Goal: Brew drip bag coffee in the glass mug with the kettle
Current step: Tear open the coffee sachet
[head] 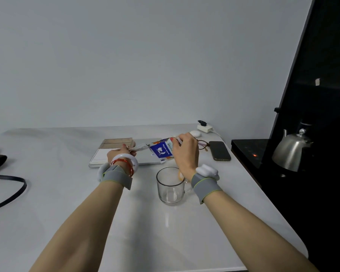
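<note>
Here, nearest the lower centre of the frame, the mug (171, 185) stands upright and empty on the table (67, 193), its handle toward my right wrist. Just above it, both of my hands hold the sachet (161, 151) in the air. My right hand (185, 152) is closed on the sachet's upper right edge, fingers pinched. My left hand (122, 154) is closed on a torn strip (139, 147) at the sachet's left end; the strip appears partly peeled away. Behind the hands, at centre frame, a notebook (114, 152) lies flat. To the right of it lie glasses (203, 144) and a phone (219, 151). Farther back sits a power strip (204, 127). At far right of the frame, the kettle (291, 152) stands on a black counter (247, 150), well apart from the mug.
</note>
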A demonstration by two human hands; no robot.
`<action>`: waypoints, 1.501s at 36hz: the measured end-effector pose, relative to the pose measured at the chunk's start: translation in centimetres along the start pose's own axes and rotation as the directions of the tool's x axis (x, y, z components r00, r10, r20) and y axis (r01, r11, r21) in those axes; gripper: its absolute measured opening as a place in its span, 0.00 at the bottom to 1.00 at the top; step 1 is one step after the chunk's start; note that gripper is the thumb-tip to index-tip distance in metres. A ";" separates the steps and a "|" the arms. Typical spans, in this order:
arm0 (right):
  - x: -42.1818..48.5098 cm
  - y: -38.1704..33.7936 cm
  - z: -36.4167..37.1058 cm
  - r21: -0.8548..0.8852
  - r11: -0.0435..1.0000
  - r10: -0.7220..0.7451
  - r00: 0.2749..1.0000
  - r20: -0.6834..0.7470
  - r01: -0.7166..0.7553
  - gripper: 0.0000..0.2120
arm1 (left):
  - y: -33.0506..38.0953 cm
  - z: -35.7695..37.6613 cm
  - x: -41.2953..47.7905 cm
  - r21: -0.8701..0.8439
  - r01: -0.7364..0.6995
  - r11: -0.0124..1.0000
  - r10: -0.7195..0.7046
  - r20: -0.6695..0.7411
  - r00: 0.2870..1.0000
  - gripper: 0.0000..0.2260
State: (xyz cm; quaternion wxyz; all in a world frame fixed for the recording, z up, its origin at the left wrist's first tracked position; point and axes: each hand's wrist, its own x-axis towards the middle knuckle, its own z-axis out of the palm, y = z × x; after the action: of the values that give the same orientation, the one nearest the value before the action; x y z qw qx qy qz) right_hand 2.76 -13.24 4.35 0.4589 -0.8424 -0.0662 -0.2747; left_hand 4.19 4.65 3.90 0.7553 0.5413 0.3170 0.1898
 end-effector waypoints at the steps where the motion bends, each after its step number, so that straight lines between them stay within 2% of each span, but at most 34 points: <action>1: 0.1 0.1 0.2 0.014 1.000 0.024 1.000 0.000 -0.024 0.12 | 0.0 0.1 0.0 -0.018 -0.017 1.000 0.017 0.003 1.000 0.10; 3: 0.7 0.3 0.3 0.060 0.996 0.065 0.998 -0.013 -0.064 0.11 | 0.2 0.4 0.1 -0.073 0.002 0.997 0.003 0.070 0.998 0.11; 5: 1.4 0.0 0.7 0.112 0.991 0.082 0.996 -0.038 -0.077 0.10 | 0.3 0.4 0.3 -0.107 0.082 0.991 -0.052 0.253 0.966 0.23; 7: 1.8 -0.1 1.3 0.179 0.977 0.120 0.992 -0.033 -0.112 0.08 | 0.0 0.6 -0.2 -0.031 0.101 0.994 -0.080 0.402 0.912 0.35; 9: 2.0 -0.1 1.9 0.278 0.944 0.192 0.981 -0.022 -0.178 0.09 | -0.3 1.1 -0.9 0.115 0.042 0.993 -0.094 0.492 0.865 0.42; 11: 2.2 -0.1 2.4 0.355 0.910 0.229 0.973 -0.005 -0.213 0.10 | 0.1 1.7 -1.9 0.230 -0.021 0.973 -0.111 0.548 0.829 0.43; 15: 1.8 -0.7 2.2 0.406 0.898 0.149 0.986 0.077 -0.167 0.04 | 0.7 2.9 -2.8 0.227 -0.023 0.974 -0.131 0.639 0.758 0.44; 17: 1.5 -0.9 2.0 0.407 0.902 0.106 0.988 0.111 -0.142 0.09 | 0.9 3.3 -3.0 0.221 -0.021 0.975 -0.135 0.667 0.733 0.45; 19: 1.3 -0.6 2.0 0.429 0.893 0.080 0.985 0.153 -0.139 0.15 | 0.9 3.6 -3.1 0.209 -0.016 0.978 -0.132 0.673 0.727 0.43; 23: 1.0 -0.6 1.6 0.430 0.892 0.053 0.977 0.207 -0.140 0.15 | 0.3 3.3 -3.6 0.122 0.015 0.992 -0.096 0.686 0.721 0.20; 24: 1.0 -0.4 1.4 0.431 0.890 0.058 0.975 0.214 -0.147 0.15 | 0.1 3.2 -3.6 0.097 0.030 0.995 -0.089 0.690 0.718 0.17; 28: 1.1 -0.6 0.8 0.431 0.888 0.075 0.974 0.216 -0.163 0.10 | -0.4 2.9 -3.3 0.038 0.048 0.998 -0.061 0.691 0.721 0.24; 32: 1.3 -1.0 0.6 0.387 0.909 0.062 0.970 0.235 -0.152 0.07 | -0.6 3.0 -3.3 0.101 -0.026 0.995 -0.051 0.686 0.725 0.20; 35: 1.6 -1.3 0.6 0.180 0.983 -0.062 0.977 0.205 0.024 0.03 | -0.4 3.1 -3.4 0.126 -0.075 0.989 -0.036 0.702 0.711 0.16; 37: 1.6 -1.4 0.8 0.069 0.991 -0.129 0.975 0.182 0.118 0.08 | -0.3 2.9 -3.3 0.120 -0.101 0.988 -0.012 0.698 0.716 0.14; 39: 1.6 -1.4 1.0 0.063 0.994 -0.097 0.985 0.144 0.088 0.10 | -0.2 2.6 -3.1 0.101 -0.125 0.987 0.022 0.686 0.727 0.11; 42: 1.7 -1.2 1.0 0.085 0.996 0.003 0.987 0.159 -0.017 0.06 | -0.2 2.6 -3.2 0.108 -0.153 0.982 0.046 0.650 0.758 0.09; 46: 1.7 -1.3 0.7 0.012 1.000 0.007 0.978 0.209 -0.009 0.12 | -0.3 2.7 -3.2 0.153 -0.188 0.970 0.047 0.641 0.766 0.10; 54: 2.2 -1.4 1.3 -0.050 0.998 0.047 0.984 0.174 -0.039 0.12 | -0.4 3.2 -3.9 0.215 -0.202 0.956 0.028 0.614 0.789 0.11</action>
State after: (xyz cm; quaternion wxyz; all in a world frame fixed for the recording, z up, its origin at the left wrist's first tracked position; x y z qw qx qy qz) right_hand 4.68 -11.68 5.98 0.4373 -0.8750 -0.0816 -0.1913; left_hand 3.47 -0.17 5.25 0.7229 0.6893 0.0481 0.0081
